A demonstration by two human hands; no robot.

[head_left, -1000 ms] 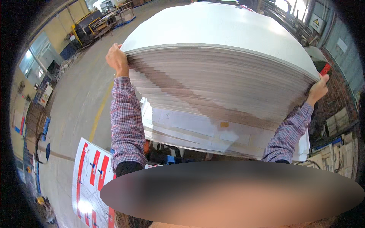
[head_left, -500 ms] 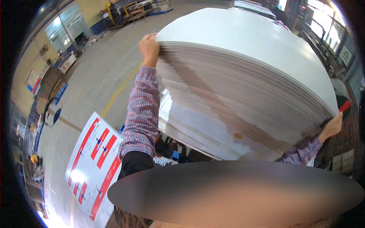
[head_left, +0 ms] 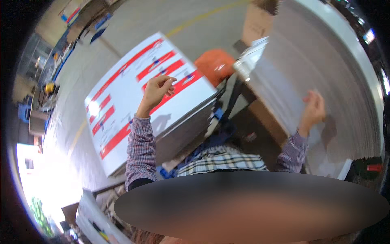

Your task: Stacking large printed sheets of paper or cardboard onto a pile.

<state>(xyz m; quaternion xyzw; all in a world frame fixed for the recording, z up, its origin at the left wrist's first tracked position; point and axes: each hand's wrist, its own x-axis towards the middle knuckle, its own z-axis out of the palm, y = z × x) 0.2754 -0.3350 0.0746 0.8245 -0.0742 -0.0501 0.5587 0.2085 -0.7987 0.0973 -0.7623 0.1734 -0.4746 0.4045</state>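
Note:
My left hand (head_left: 156,95) hovers over a stack of white sheets printed with red bars (head_left: 126,87), its fingers loosely bent and nothing seen in them. A shadow falls on the printed top sheet near my wrist. On the right, my right hand (head_left: 313,110) is slightly blurred, fingers loosely bent and apart from any held thing. It is in front of the brownish-grey side of a tall stack of white-topped sheets (head_left: 329,57). The lower part of that stack looks smoother and paler.
An orange rounded seat or cover (head_left: 215,65) stands between the two stacks. Behind it is a cardboard box (head_left: 256,26). A whitish bin or bag (head_left: 97,219) is at lower left, beside bright glare on the floor. A yellow line (head_left: 207,16) crosses the floor.
Both hands have let go of the tall stack's top corners and come down. My view has turned left, bringing the printed stack nearer the middle and the tall stack to the right.

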